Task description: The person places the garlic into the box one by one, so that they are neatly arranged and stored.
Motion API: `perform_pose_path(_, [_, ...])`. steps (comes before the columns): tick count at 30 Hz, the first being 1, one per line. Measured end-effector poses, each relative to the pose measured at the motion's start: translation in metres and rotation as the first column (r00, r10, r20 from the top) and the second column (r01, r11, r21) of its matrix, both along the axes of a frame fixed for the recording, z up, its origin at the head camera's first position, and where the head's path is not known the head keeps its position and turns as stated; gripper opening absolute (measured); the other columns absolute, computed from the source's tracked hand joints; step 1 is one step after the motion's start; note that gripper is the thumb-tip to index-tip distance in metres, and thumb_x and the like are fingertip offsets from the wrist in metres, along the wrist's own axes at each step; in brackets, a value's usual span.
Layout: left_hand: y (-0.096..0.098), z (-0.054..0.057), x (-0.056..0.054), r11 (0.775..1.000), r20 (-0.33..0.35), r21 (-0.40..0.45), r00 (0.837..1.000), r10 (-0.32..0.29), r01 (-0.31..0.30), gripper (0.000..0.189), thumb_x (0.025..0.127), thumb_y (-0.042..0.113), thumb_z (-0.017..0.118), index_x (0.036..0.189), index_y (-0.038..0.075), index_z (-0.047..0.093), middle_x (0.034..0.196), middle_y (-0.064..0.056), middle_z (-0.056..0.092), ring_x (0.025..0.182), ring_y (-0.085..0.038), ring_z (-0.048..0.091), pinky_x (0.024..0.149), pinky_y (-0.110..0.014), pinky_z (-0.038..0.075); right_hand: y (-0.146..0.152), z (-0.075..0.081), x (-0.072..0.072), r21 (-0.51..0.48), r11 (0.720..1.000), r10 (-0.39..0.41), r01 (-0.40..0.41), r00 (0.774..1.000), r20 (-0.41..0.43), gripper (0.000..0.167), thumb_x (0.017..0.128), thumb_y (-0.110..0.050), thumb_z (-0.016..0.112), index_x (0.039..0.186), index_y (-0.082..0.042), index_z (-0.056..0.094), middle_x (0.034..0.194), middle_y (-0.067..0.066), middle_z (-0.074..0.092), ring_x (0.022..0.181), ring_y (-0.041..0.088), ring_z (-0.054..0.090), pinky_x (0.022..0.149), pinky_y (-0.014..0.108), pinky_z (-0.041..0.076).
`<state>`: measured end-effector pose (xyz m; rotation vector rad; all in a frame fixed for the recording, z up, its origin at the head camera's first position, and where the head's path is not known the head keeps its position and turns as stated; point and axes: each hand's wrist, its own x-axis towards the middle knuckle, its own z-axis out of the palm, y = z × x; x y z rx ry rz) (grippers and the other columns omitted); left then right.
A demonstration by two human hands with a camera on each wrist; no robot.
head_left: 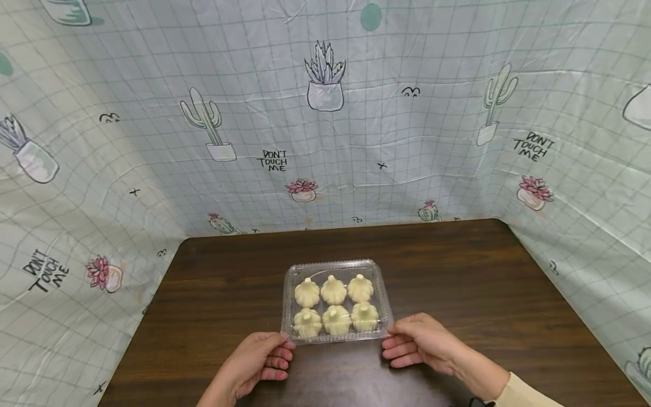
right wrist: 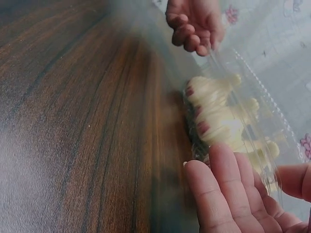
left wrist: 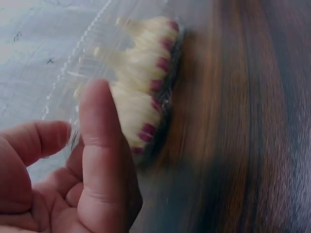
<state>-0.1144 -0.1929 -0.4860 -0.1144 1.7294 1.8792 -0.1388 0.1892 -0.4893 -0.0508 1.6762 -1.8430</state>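
Note:
A clear plastic clamshell box (head_left: 341, 338) lies on the table, its lid down over several cream garlic bulbs (head_left: 334, 291) set in two rows. Reddish-purple patches mark the undersides of the bulbs (left wrist: 133, 104) in the left wrist view. My left hand (head_left: 259, 360) pinches the box's near left corner between thumb and forefinger. At the near right corner, my right hand (head_left: 423, 346) pinches the rim the same way, its other fingers loosely bent below. In the right wrist view the fingers (right wrist: 226, 179) hide part of the nearest bulb.
The dark wood-grain table (head_left: 229, 271) extends around the box on all sides. A pale gridded curtain (head_left: 376, 130) with cactus drawings encloses its back and both sides. A cream sleeve (head_left: 524, 392) covers my right forearm.

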Motion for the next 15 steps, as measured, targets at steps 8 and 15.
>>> perform_pose_path(8, [0.007, -0.004, -0.004, 0.995, -0.017, 0.012, 0.995, 0.098, -0.098, 0.025, 0.107, 0.02, 0.056, 0.108, -0.001, 0.07, 0.084, 0.001, 0.066, 0.072, -0.007, 0.065, 0.067, -0.023, 0.064, -0.003, 0.001, 0.0, -0.012, 1.0, -0.021, 0.02, 1.0, -0.019, 0.029, 0.102, -0.011, 0.054, 0.113, 0.012, 0.067, 0.092, 0.01, 0.077, 0.085, 0.022, 0.079, 0.081, 0.04, 0.068])
perform_pose_path(15, [0.012, -0.003, -0.006, 0.992, -0.038, 0.01, 0.991, 0.129, -0.129, 0.02, 0.101, 0.013, 0.057, 0.102, -0.001, 0.071, 0.079, 0.001, 0.063, 0.068, -0.006, 0.06, 0.063, -0.021, 0.062, -0.004, 0.0, -0.001, 0.002, 0.999, -0.033, 0.033, 0.999, -0.029, 0.03, 0.103, -0.01, 0.053, 0.115, 0.014, 0.067, 0.091, 0.01, 0.078, 0.083, 0.021, 0.079, 0.08, 0.039, 0.068])
